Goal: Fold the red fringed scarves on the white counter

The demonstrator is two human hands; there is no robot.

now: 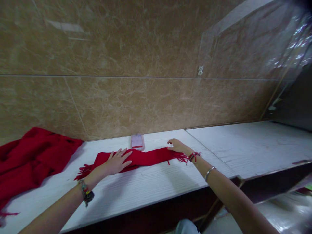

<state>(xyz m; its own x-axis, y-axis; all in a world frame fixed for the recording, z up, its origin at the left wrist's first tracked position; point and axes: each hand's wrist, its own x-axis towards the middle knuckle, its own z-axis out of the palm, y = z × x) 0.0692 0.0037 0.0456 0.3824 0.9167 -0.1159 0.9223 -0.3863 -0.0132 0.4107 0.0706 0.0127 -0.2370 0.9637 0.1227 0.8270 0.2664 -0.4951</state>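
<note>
A red scarf with fringed ends lies folded lengthwise in a narrow strip on the white tabletop. My left hand rests flat over its left part, fingers spread. At the right end, my right hand is above the cloth near the fringe, fingers slightly curved with a gap between them. Its underside is partly hidden, but no cloth shows between the fingertips. Just behind the scarf is a small pinkish clear packet or case, with a red mark along its lower edge.
A larger heap of red fabric lies at the left, against the brown marbled tile wall. A seam divides the tabletop on the right. Below the front edge are dark open compartments. Shiny plastic wrapping shows at lower right.
</note>
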